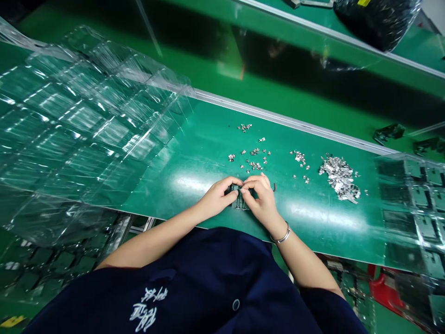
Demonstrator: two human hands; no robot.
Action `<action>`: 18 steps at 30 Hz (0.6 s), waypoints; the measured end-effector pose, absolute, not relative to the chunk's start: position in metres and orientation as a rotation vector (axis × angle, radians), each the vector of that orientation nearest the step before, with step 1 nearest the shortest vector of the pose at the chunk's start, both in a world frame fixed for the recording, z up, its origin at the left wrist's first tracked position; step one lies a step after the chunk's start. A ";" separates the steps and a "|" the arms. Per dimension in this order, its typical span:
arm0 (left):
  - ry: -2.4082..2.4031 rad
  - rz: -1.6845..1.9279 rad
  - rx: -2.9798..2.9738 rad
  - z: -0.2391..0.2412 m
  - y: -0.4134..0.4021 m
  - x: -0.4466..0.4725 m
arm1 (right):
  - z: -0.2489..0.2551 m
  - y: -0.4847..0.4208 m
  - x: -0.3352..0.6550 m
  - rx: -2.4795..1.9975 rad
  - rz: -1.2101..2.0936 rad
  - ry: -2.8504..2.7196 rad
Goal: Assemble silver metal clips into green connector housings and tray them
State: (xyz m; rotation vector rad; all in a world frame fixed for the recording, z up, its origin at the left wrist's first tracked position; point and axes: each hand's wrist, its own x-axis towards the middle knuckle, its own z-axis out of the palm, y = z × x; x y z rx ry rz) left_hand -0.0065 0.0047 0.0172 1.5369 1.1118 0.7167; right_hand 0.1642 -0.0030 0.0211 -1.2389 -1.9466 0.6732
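A small dark, box-like part (pixel 240 203) with slots lies on the green bench top, close to its front edge. My left hand (pixel 220 195) is closed on the left side of this part, thumb and fingers at its upper edge. Over its right side, my right hand (pixel 260 197) is bent in a pinch, the fingertips meeting near the left ones. Whatever the right fingertips hold is hidden or too small to name. Just right of that hand lies a small dark bent piece (pixel 274 187). Loose small metal pieces (pixel 256 165) are scattered behind both hands.
A larger heap of shiny metal pieces (pixel 340 178) lies to the right, with a smaller cluster (pixel 299 157) beside it. Clear plastic compartment trays (pixel 86 106) cover the left side. Another tray (pixel 417 199) with dark parts stands right. A metal rail (pixel 278 119) runs behind.
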 end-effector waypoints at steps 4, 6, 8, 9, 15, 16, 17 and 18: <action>1.108 0.710 1.527 0.019 0.004 -0.007 | 0.021 -0.004 0.165 -1.227 0.673 -1.944; 1.112 0.711 1.524 0.020 0.004 -0.006 | 0.020 -0.005 0.165 -1.228 0.665 -1.940; 1.121 0.711 1.522 0.020 0.004 -0.006 | 0.019 -0.005 0.165 -1.241 0.654 -1.951; 1.125 0.711 1.522 0.020 0.004 -0.005 | 0.019 -0.006 0.165 -1.249 0.648 -1.956; 1.124 0.714 1.528 0.020 0.004 -0.005 | 0.021 -0.007 0.162 -1.269 0.634 -1.927; 1.123 0.718 1.524 0.020 0.004 -0.005 | 0.022 -0.007 0.162 -1.261 0.644 -1.923; 1.122 0.722 1.515 0.020 0.005 -0.005 | 0.023 -0.007 0.161 -1.254 0.655 -1.916; 1.124 0.727 1.497 0.020 0.005 -0.005 | 0.023 -0.007 0.161 -1.250 0.668 -1.907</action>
